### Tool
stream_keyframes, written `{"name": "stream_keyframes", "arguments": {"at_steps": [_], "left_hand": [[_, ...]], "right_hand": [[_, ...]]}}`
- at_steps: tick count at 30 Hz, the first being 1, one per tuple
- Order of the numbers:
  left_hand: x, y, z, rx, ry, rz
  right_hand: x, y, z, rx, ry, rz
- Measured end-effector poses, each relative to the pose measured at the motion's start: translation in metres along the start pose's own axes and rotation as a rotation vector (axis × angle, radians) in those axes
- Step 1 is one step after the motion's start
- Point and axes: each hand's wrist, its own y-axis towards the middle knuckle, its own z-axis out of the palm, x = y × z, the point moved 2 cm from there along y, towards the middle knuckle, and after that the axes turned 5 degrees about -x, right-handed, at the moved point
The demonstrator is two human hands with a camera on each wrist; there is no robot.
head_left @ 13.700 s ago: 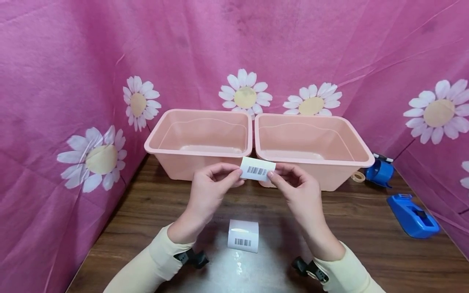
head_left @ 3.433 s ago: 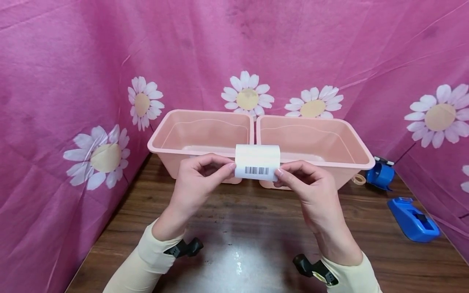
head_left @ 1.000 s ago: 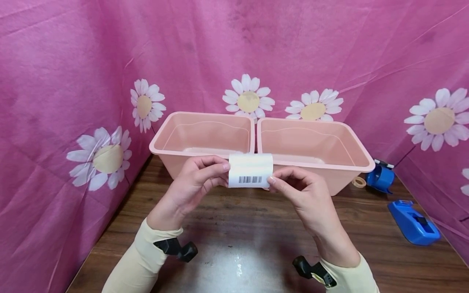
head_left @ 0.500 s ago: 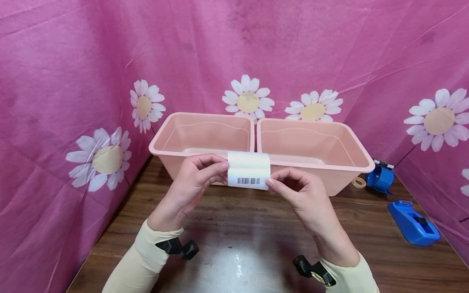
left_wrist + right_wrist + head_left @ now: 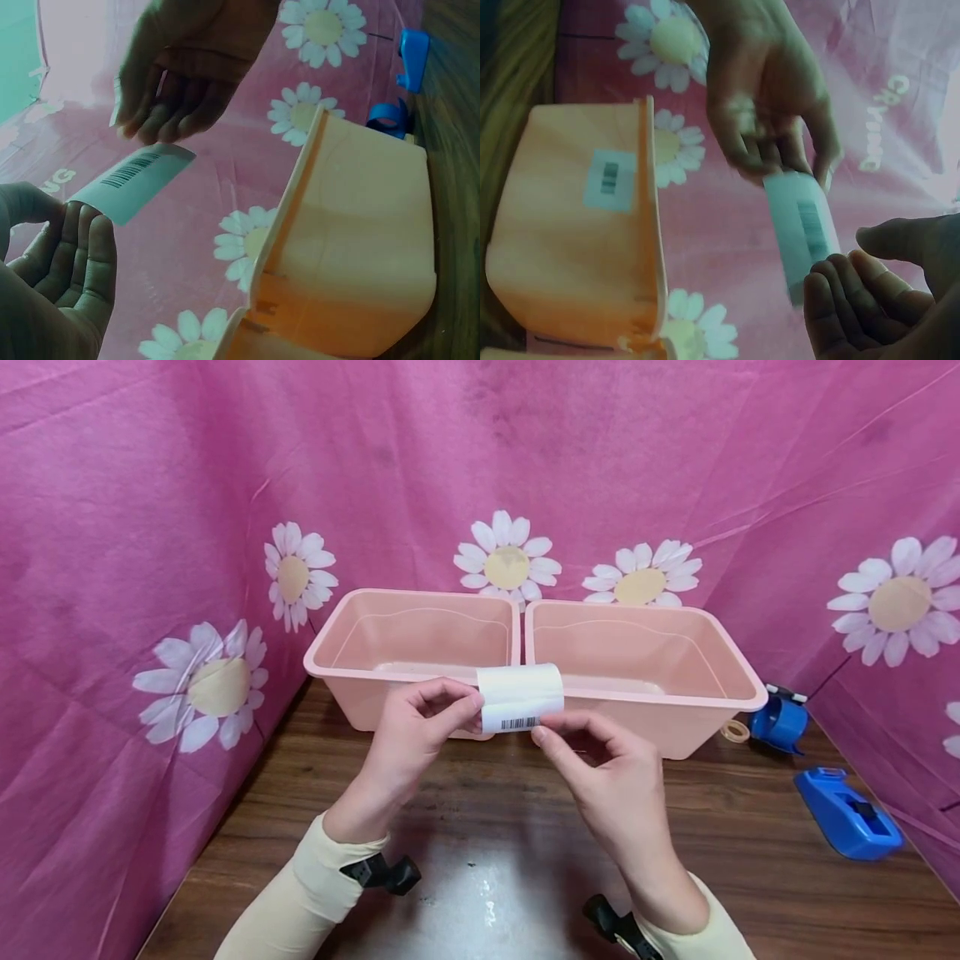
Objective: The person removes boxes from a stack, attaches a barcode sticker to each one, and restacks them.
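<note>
A curled white barcode label (image 5: 521, 693) is held up in front of the two pink bins. My left hand (image 5: 401, 747) pinches its left end between thumb and fingers. My right hand (image 5: 615, 793) is at the label's lower right edge. In the right wrist view, the right thumb (image 5: 889, 238) stands apart from the bent fingers, which are close to or touching the label's edge. On the front wall of the left bin (image 5: 570, 225) a barcode label (image 5: 609, 180) is stuck; in the head view the left hand and held label hide that spot.
The left bin and the right bin (image 5: 645, 697) stand side by side at the back of the wooden table (image 5: 480, 843). To the right are a blue tape dispenser (image 5: 847, 814), another blue dispenser-like item (image 5: 780, 720) and a tan ring (image 5: 735, 732). A pink daisy cloth (image 5: 420, 468) surrounds them.
Earlier a flat label was in both hands and the curled one lay on the table. In the last half second the held label tilted, and my right fingers shifted along its lower edge.
</note>
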Motion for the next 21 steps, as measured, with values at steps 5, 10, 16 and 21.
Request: {"name": "stream_keyframes", "arguments": {"at_steps": [5, 10, 16, 21], "left_hand": [[0.003, -0.005, 0.007, 0.052, 0.039, 0.008], [0.004, -0.009, 0.009, 0.102, 0.073, 0.045], [0.005, -0.011, 0.013, 0.136, 0.122, 0.106], [0.007, -0.013, 0.017, 0.143, 0.136, 0.11]], "right_hand": [[0.0, -0.006, 0.007, 0.011, -0.029, -0.033], [0.0, -0.008, 0.009, 0.027, -0.021, -0.017], [0.001, -0.009, 0.011, 0.038, 0.003, 0.005], [0.002, -0.011, 0.013, 0.043, 0.032, 0.02]]}}
